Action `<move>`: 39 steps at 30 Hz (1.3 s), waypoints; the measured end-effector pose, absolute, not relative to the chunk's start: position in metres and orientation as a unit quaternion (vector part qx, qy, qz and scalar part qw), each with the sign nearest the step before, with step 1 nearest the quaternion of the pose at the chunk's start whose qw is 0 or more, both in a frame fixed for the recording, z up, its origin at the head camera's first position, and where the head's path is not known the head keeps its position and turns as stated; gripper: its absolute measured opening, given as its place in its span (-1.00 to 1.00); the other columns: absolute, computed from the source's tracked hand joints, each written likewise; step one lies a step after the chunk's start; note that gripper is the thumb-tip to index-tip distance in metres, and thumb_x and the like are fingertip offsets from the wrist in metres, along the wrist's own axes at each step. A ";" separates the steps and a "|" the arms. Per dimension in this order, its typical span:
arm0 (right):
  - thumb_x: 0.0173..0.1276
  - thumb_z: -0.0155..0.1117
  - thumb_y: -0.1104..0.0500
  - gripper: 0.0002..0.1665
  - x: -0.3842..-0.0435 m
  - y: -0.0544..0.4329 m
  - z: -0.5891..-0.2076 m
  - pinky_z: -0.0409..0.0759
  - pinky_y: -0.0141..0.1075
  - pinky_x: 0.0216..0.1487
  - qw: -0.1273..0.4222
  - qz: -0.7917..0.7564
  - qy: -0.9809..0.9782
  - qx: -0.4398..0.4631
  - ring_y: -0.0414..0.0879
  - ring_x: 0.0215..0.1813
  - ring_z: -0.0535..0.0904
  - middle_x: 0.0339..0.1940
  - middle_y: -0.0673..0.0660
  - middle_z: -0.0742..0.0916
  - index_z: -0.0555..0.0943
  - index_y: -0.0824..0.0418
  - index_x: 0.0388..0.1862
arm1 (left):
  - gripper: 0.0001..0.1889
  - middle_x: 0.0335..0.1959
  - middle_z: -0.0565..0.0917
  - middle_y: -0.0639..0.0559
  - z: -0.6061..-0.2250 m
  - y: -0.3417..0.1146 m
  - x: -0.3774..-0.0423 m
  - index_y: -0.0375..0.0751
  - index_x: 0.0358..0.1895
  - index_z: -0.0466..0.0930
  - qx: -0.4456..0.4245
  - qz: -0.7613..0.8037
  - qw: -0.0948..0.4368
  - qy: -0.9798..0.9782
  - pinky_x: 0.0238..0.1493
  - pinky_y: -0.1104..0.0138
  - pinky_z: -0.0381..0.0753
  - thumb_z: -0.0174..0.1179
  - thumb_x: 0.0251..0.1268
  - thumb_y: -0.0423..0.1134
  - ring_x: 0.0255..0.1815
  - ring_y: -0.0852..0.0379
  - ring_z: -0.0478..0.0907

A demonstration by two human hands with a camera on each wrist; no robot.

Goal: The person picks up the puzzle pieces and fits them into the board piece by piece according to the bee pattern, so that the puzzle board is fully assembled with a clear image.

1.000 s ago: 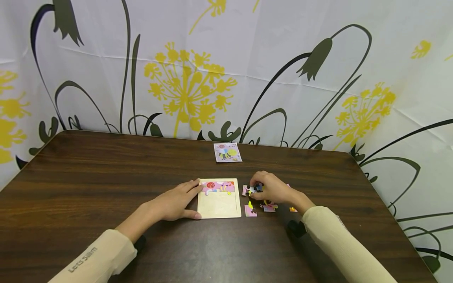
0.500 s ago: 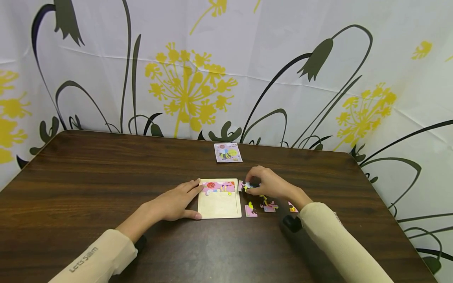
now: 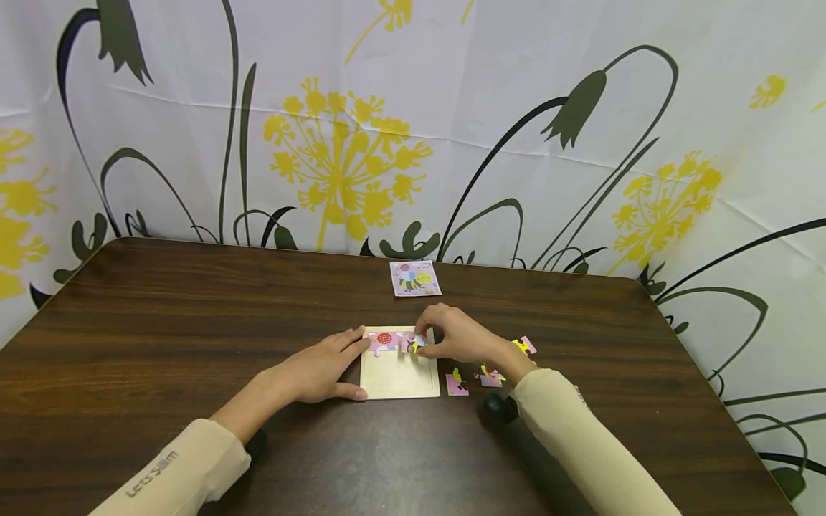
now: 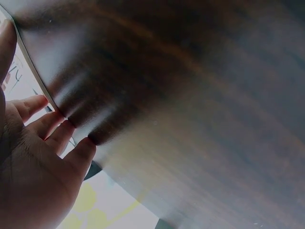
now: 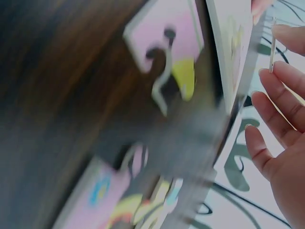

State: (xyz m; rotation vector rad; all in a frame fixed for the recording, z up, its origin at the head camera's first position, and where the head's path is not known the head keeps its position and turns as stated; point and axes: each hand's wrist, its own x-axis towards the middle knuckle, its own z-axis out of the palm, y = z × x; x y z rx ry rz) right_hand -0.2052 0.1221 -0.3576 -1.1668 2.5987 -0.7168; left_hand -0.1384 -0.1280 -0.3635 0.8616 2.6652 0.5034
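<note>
1. Behind your work hangs a white backdrop [image 3: 490, 43], printed with yellow blooms and dark drooping flowers.
2. Your counter [image 3: 193, 308], dark brown and wood-grained, carries everything you are handling.
3. Your left hand [image 3: 323, 365] has thumb and fingers spread apart, touching the left side of the puzzle tray [image 3: 400, 376].
4. Your right hand [image 3: 461, 337] has thumb and fingers brought together on a picture piece [image 3: 411, 344], pinching it over the tray's upper right. You cannot tell from these views whether that piece touches what lies under it.
5. That pale, square tray sits between your hands. Its lower part is bare wood, so you look to be at an early stage: some of the top is laid, most of the floor is left to fill.
6. Beyond the tray, near the counter's far edge, lies a bee picture card [image 3: 416, 278].
7. Inside the tray, along the top, you have a pink strip [image 3: 393, 337] with a red disc.
8. Right of the tray, at least three loose pieces remain to be placed: a corner piece [image 3: 457, 385] just beside it, a patterned piece [image 3: 492, 378] farther right, and a yellow-and-pink piece [image 3: 524, 346] beyond your wrist.
</note>
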 end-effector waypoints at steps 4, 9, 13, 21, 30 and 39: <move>0.10 0.36 0.19 -0.80 -0.202 0.110 -0.360 0.41 -0.32 -0.13 0.117 -0.246 0.877 -0.397 -0.06 -0.17 0.43 -0.31 0.02 0.59 0.59 0.20 -0.29 | -0.14 0.37 0.07 -0.33 -0.364 -0.128 -0.139 -0.39 0.34 0.12 0.298 0.174 0.149 0.927 0.24 -0.04 0.13 0.17 0.11 0.13 0.35 -0.27 0.04; 0.09 0.37 0.20 -0.78 -0.198 0.094 -0.362 0.40 -0.34 -0.12 0.127 -0.241 0.871 -0.409 -0.10 -0.16 0.43 -0.30 0.01 0.59 0.59 0.22 -0.28 | -0.14 0.37 0.08 -0.33 -0.364 -0.129 -0.139 -0.38 0.34 0.12 0.303 0.173 0.143 0.926 0.23 -0.05 0.14 0.18 0.11 0.14 0.34 -0.28 0.04; 0.10 0.36 0.19 -0.78 -0.195 0.084 -0.364 0.35 -0.30 -0.08 0.131 -0.227 0.867 -0.424 -0.12 -0.16 0.41 -0.30 0.01 0.58 0.60 0.21 -0.26 | -0.14 0.36 0.08 -0.35 -0.365 -0.129 -0.139 -0.38 0.34 0.12 0.309 0.173 0.136 0.925 0.23 -0.06 0.14 0.18 0.11 0.13 0.34 -0.29 0.05; 0.11 0.36 0.15 -0.76 -0.192 0.076 -0.366 0.28 -0.22 -0.05 0.122 -0.202 0.873 -0.428 -0.15 -0.15 0.37 -0.28 -0.01 0.58 0.60 0.19 -0.24 | -0.14 0.36 0.08 -0.35 -0.365 -0.129 -0.139 -0.37 0.35 0.11 0.310 0.176 0.137 0.924 0.23 -0.06 0.14 0.17 0.11 0.14 0.34 -0.29 0.05; 0.08 0.40 0.13 -0.74 -0.191 0.074 -0.369 0.26 -0.24 -0.10 0.110 -0.193 0.878 -0.424 -0.15 -0.13 0.36 -0.28 -0.01 0.56 0.60 0.18 -0.25 | -0.14 0.36 0.08 -0.35 -0.365 -0.130 -0.140 -0.37 0.35 0.11 0.311 0.174 0.138 0.924 0.23 -0.06 0.14 0.16 0.12 0.15 0.34 -0.29 0.04; 0.08 0.41 0.13 -0.74 -0.190 0.073 -0.370 0.26 -0.26 -0.10 0.108 -0.194 0.881 -0.417 -0.15 -0.11 0.36 -0.29 -0.02 0.56 0.61 0.18 -0.26 | -0.15 0.36 0.09 -0.35 -0.363 -0.130 -0.140 -0.37 0.35 0.11 0.308 0.174 0.140 0.925 0.23 -0.07 0.14 0.17 0.12 0.13 0.34 -0.29 0.04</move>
